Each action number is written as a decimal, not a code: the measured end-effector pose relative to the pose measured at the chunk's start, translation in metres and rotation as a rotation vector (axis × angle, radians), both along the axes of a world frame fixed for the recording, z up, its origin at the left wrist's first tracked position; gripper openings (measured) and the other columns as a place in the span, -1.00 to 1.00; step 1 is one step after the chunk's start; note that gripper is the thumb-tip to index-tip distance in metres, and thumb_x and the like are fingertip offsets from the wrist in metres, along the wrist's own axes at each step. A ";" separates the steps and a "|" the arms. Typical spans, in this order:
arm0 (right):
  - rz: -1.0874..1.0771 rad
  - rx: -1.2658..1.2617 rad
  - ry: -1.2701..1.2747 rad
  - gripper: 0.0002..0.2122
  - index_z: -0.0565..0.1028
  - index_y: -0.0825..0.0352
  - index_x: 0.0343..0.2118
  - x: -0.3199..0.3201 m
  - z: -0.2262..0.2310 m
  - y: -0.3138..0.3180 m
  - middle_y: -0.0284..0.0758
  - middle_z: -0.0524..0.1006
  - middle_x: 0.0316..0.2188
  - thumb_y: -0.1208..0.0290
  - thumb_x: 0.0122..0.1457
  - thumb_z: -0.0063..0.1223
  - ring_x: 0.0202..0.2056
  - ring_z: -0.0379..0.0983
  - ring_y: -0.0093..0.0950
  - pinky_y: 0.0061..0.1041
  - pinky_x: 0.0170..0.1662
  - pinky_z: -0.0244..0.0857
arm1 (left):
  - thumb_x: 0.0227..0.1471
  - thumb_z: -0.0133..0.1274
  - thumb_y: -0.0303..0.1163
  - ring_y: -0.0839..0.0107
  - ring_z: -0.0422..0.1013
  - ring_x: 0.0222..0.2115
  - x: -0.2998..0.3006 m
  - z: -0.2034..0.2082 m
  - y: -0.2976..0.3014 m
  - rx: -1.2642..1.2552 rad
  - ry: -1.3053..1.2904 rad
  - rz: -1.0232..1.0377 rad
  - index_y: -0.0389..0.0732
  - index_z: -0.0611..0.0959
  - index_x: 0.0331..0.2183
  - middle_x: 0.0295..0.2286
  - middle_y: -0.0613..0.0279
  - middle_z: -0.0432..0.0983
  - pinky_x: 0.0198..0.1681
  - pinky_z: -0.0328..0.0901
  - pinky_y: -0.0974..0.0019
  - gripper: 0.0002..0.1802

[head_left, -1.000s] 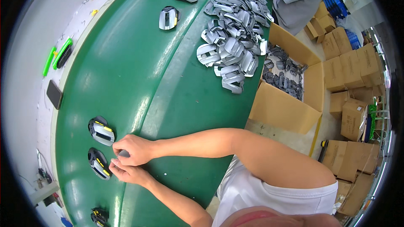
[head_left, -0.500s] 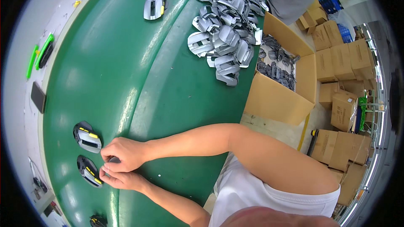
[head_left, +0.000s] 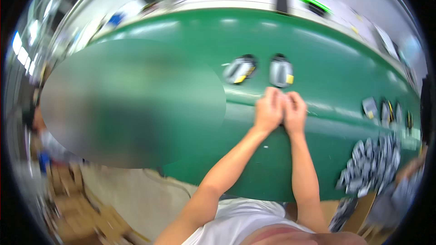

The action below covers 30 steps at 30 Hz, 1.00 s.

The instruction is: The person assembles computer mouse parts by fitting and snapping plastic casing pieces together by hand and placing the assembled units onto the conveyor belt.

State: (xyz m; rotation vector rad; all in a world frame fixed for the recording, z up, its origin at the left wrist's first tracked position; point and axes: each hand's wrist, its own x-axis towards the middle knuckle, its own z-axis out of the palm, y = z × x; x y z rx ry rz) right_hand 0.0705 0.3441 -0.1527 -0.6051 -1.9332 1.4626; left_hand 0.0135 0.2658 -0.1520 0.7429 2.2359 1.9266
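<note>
In front of me, my left hand (head_left: 269, 112) and my right hand (head_left: 295, 112) meet above the green table, with fingers bent and pressed together at the tips. Whatever they hold is hidden by the fingers and smeared by motion; a dark bit shows just below them. Right beyond the fingertips lies a grey-and-black plastic shell (head_left: 280, 70) with a yellow patch. To its left is a second shell of the same sort (head_left: 240, 69), tilted, with yellow on its near end.
A heap of grey plastic shells (head_left: 372, 163) covers the table's right side, with several more shells (head_left: 386, 111) behind it. A person's arm (head_left: 411, 169) is at far right. Cardboard boxes (head_left: 68, 199) stand lower left. A blurred oval hides the table's left part.
My view has swung to the left, so the heap now appears at right instead of at the top. My hands remain together near the two shells.
</note>
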 end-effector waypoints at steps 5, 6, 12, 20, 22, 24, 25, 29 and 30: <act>0.081 -0.077 0.046 -0.85 0.37 0.39 -0.49 0.003 -0.006 0.004 -0.47 0.35 -0.56 0.45 0.17 -0.15 -0.46 0.22 -0.68 -0.64 -0.40 0.17 | 0.05 -0.10 -0.34 -0.11 0.40 -0.58 0.001 0.001 0.003 0.094 0.035 0.032 -0.26 0.43 -0.39 -0.66 -0.10 0.42 -0.57 0.24 0.03 -0.83; 0.093 -0.080 0.056 -0.84 0.37 0.40 -0.49 0.001 -0.004 0.001 -0.47 0.36 -0.56 0.44 0.18 -0.15 -0.46 0.21 -0.69 -0.64 -0.40 0.16 | 0.05 -0.10 -0.35 -0.10 0.40 -0.59 0.001 0.000 0.001 0.114 0.045 0.050 -0.26 0.42 -0.40 -0.67 -0.09 0.41 -0.58 0.24 0.03 -0.84; 0.105 -0.128 0.104 -0.81 0.36 0.40 -0.50 0.000 -0.003 0.005 -0.46 0.37 -0.56 0.43 0.21 -0.17 -0.48 0.21 -0.70 -0.66 -0.42 0.15 | 0.05 -0.11 -0.38 -0.06 0.40 -0.59 0.004 -0.003 0.009 0.152 0.069 0.048 -0.28 0.39 -0.40 -0.64 -0.07 0.43 -0.57 0.24 0.03 -0.85; 0.110 -0.149 0.068 -0.82 0.36 0.38 -0.48 0.002 -0.008 0.015 -0.47 0.36 -0.57 0.42 0.22 -0.18 -0.49 0.22 -0.70 -0.66 -0.44 0.14 | 0.04 -0.11 -0.37 -0.05 0.39 -0.62 0.002 -0.002 0.012 0.158 0.077 0.060 -0.27 0.39 -0.41 -0.67 -0.04 0.42 -0.59 0.23 0.03 -0.85; 0.084 -0.145 0.084 -0.81 0.36 0.37 -0.48 0.002 -0.003 0.011 -0.47 0.35 -0.57 0.42 0.23 -0.18 -0.50 0.21 -0.70 -0.66 -0.44 0.13 | 0.05 -0.11 -0.38 -0.05 0.38 -0.65 0.006 -0.001 0.015 0.144 0.084 0.031 -0.27 0.38 -0.42 -0.70 -0.04 0.41 -0.61 0.21 0.02 -0.86; 0.075 -0.140 0.079 -0.80 0.36 0.36 -0.47 0.004 -0.003 0.012 -0.47 0.36 -0.56 0.39 0.25 -0.21 -0.49 0.23 -0.70 -0.67 -0.44 0.15 | 0.05 -0.11 -0.38 -0.05 0.37 -0.65 0.006 -0.002 0.016 0.160 0.087 0.040 -0.27 0.38 -0.42 -0.71 -0.05 0.40 -0.62 0.21 0.02 -0.86; 0.081 -0.138 0.079 -0.80 0.36 0.36 -0.47 0.003 -0.005 0.013 -0.47 0.36 -0.56 0.39 0.25 -0.21 -0.49 0.23 -0.70 -0.67 -0.44 0.15 | 0.05 -0.11 -0.38 -0.05 0.37 -0.66 0.007 -0.002 0.016 0.168 0.083 0.046 -0.27 0.38 -0.42 -0.71 -0.05 0.39 -0.62 0.20 0.02 -0.86; 0.097 -0.166 0.088 -0.81 0.36 0.37 -0.49 0.005 -0.004 0.010 -0.49 0.34 -0.58 0.41 0.23 -0.18 -0.51 0.19 -0.71 -0.67 -0.48 0.10 | 0.05 -0.12 -0.38 -0.05 0.37 -0.66 0.008 -0.003 0.013 0.163 0.078 0.063 -0.27 0.39 -0.42 -0.71 -0.05 0.39 -0.62 0.20 0.02 -0.86; 0.104 -0.156 0.093 -0.81 0.36 0.37 -0.49 0.006 -0.006 0.011 -0.49 0.34 -0.58 0.41 0.22 -0.18 -0.51 0.19 -0.71 -0.67 -0.47 0.10 | 0.05 -0.12 -0.38 -0.05 0.37 -0.65 0.009 -0.003 0.013 0.172 0.076 0.070 -0.27 0.39 -0.42 -0.71 -0.05 0.39 -0.62 0.20 0.02 -0.86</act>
